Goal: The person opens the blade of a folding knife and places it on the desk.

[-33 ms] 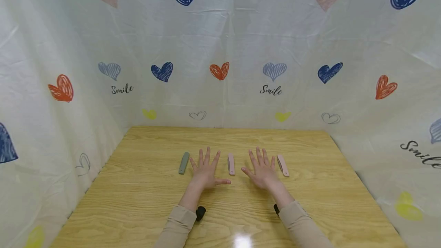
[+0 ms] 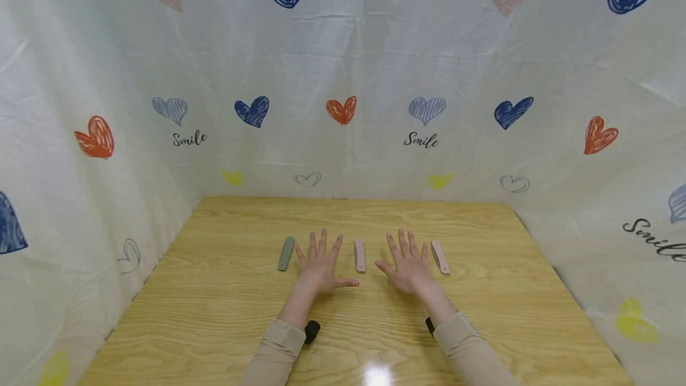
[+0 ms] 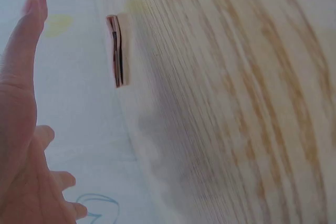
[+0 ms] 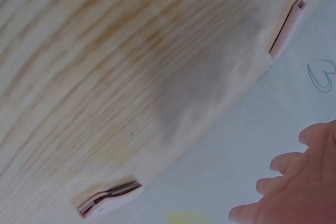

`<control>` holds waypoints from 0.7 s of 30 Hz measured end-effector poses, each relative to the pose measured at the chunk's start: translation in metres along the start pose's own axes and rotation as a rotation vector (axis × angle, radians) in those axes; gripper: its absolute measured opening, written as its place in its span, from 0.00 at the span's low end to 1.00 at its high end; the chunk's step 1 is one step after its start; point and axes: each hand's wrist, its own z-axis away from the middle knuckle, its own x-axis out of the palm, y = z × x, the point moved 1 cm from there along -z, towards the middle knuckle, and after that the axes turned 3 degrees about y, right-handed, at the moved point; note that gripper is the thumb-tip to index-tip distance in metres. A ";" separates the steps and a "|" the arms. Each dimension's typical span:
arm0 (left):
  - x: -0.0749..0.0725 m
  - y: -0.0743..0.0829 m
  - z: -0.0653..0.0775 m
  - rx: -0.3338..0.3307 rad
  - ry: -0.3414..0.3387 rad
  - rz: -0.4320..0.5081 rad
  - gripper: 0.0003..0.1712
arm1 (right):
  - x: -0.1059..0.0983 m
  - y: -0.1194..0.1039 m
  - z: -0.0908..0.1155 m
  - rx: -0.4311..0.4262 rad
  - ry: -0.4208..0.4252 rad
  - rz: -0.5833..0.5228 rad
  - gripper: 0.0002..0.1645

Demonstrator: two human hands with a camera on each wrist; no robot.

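Three slim, strip-shaped items with rounded ends lie in a row on the wooden table (image 2: pixel 343 326). One is green (image 2: pixel 286 254), and two are pink: a middle strip (image 2: pixel 359 256) and a right strip (image 2: pixel 440 257). A small hole marks the near end of each. From the side, in the right wrist view, the right strip (image 4: pixel 110 198) shows thin layers with a dark slot between them. My left hand (image 2: pixel 318 271), fingers spread and palm down, hovers between the green and middle strips. The right hand (image 2: pixel 409 270), also spread, hovers between the two pink ones. Both hold nothing.
A white curtain (image 2: pixel 375 153) printed with hearts and the word "Smile" hangs behind the table and along both sides. Black straps with small devices (image 2: pixel 312 332) sit at the wrists, beside beige sleeves (image 2: pixel 276 350). Light glares off the tabletop's near part.
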 end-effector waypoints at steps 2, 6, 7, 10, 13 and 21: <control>0.000 -0.001 0.000 0.003 0.002 -0.004 0.67 | 0.000 -0.001 0.000 0.002 -0.004 -0.003 0.47; -0.001 -0.003 0.001 0.008 -0.002 -0.009 0.67 | 0.002 -0.003 0.001 0.003 -0.008 -0.017 0.47; -0.002 -0.003 0.001 0.008 -0.002 -0.009 0.67 | 0.002 -0.003 0.001 0.005 -0.012 -0.018 0.47; -0.003 -0.003 0.001 0.008 -0.003 -0.004 0.67 | 0.003 -0.002 0.001 0.002 -0.012 -0.029 0.47; -0.005 -0.004 0.000 0.011 0.003 0.008 0.67 | 0.004 -0.002 -0.001 0.003 -0.018 -0.024 0.48; -0.008 -0.004 -0.005 0.025 0.028 0.166 0.52 | 0.003 -0.004 -0.010 -0.015 0.002 -0.121 0.48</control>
